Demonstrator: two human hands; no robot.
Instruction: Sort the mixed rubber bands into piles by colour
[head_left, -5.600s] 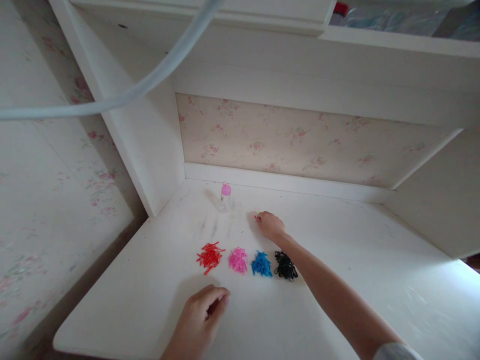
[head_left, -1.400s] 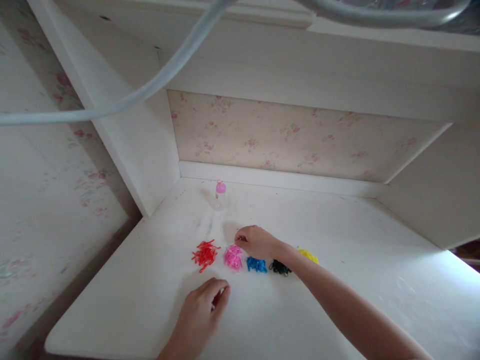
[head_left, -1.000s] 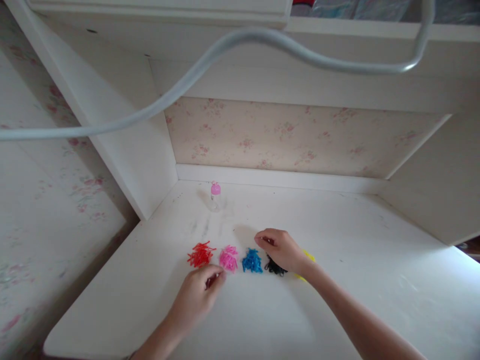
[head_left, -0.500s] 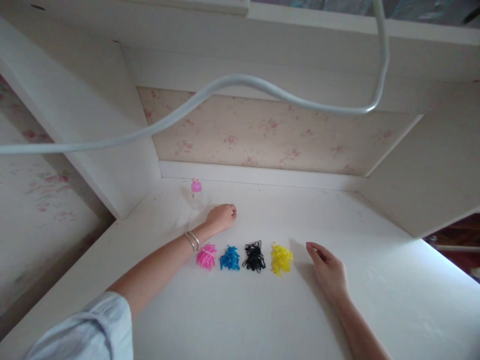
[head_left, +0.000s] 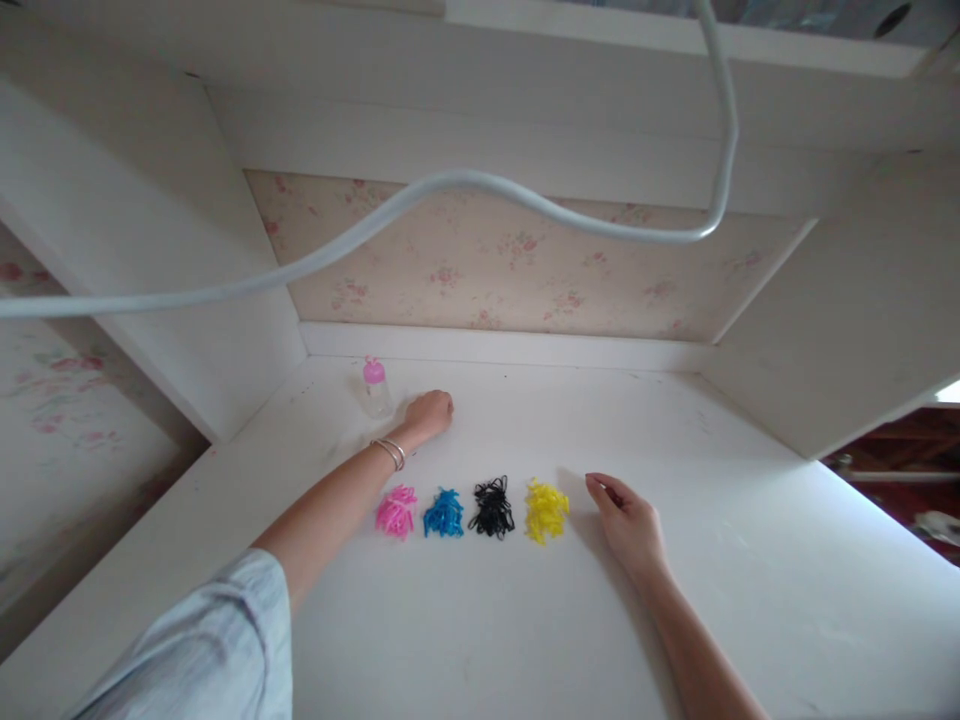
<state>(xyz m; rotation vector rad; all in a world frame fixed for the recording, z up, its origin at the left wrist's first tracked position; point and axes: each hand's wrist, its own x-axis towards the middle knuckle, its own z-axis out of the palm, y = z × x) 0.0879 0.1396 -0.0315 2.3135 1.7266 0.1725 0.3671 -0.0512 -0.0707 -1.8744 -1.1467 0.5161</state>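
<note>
My left hand (head_left: 430, 413) is closed, back of the hand up, over the table behind the piles. Its fingertips are hidden, so what it holds, if anything, does not show. Just left of it stands a small clear bottle (head_left: 377, 390) with a pink cap. Four small heaps of elastic bands lie in a row: pink (head_left: 396, 512), blue (head_left: 444, 514), black (head_left: 493, 508) and yellow (head_left: 547, 511). To the right of the yellow heap is my right hand (head_left: 631, 528), thumb and fingertips pinched together; I cannot make out anything between them.
The white tabletop (head_left: 465, 620) is bounded by side panels and a papered back wall (head_left: 442, 275). A pale cable (head_left: 465, 180) crosses the upper view below a shelf (head_left: 525, 110). Reddish items (head_left: 892, 455) show past the right edge.
The whole scene has shifted left in the view. My left hand has moved slightly farther back from the heaps. My right hand has come a little nearer the yellow bands, still pinched.
</note>
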